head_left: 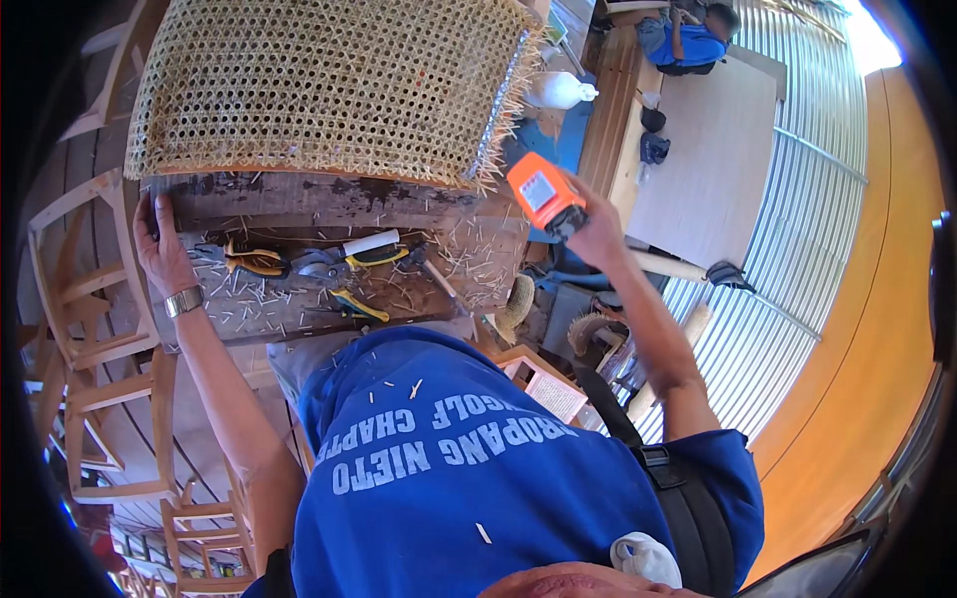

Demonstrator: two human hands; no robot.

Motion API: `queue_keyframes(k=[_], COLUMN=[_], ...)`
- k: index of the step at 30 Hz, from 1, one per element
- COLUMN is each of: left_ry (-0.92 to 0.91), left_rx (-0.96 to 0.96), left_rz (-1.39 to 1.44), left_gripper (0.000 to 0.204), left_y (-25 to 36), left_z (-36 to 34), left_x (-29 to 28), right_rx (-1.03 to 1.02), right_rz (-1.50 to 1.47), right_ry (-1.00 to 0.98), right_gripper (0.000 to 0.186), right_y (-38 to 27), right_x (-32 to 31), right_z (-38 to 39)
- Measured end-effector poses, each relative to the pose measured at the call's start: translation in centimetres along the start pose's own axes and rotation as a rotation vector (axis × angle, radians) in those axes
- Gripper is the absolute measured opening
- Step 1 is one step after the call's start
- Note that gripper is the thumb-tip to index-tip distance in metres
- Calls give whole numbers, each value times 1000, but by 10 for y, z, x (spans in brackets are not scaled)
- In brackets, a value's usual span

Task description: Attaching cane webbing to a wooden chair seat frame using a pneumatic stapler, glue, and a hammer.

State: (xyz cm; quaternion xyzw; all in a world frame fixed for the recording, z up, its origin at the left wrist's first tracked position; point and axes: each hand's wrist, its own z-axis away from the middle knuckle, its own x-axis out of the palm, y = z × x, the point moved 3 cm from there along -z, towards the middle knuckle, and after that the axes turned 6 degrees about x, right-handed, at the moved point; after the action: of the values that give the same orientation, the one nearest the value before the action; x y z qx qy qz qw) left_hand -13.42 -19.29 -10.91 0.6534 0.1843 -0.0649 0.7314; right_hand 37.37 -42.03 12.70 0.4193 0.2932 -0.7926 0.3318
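Note:
Raised to the right of the bench, my right hand (596,231) is closed around an orange and black tool (539,189) with a white label; its exact kind is unclear. My left hand (161,249), wearing a metal watch, rests at the bench's left edge, just below the corner of a woven cane panel (329,85). Its visible fingers point away from me and are apart. The cane panel has frayed strands along its right edge. Below it, a wooden board (329,199) crosses the bench. Yellow-handled pliers (257,261) and cutters (359,305) lie nearer me.
Cane scraps and a hammer (439,278) lie on the bench. Wooden chair frames (90,269) stand at the left. A white bottle (560,91) lies beyond my right hand. Another person (686,42) sits at the far right, near a pale board (710,149).

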Motion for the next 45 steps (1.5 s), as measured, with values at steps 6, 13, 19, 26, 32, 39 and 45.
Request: queue_keyframes(k=[6, 13, 19, 26, 32, 39, 45], left_ry=[-29, -215, -353, -414, -659, -684, -692], left_rx=[-20, 24, -59, -143, -211, -173, -150], left_rz=[98, -148, -668, -667, -747, -744, -695], left_gripper=[45, 49, 51, 56, 48, 47, 54], left_y=[-1, -40, -29, 0, 37, 44, 35], left_z=[-11, -62, -100, -108, -107, -107, -106], left_x=[-3, -26, -25, -14, 4, 4, 0], right_rx=[102, -97, -92, -49, 166, 322, 437], right_rz=[-338, 47, 157, -107, -283, -309, -194], right_ry=[-67, 172, 128, 401, 449, 712, 489], right_gripper=[51, 81, 94, 75, 89, 108, 64], right_y=[47, 103, 110, 51, 39, 35, 27], right_x=[81, 196, 258, 213, 265, 278, 326], right_z=[65, 95, 106, 136, 150, 155, 161])
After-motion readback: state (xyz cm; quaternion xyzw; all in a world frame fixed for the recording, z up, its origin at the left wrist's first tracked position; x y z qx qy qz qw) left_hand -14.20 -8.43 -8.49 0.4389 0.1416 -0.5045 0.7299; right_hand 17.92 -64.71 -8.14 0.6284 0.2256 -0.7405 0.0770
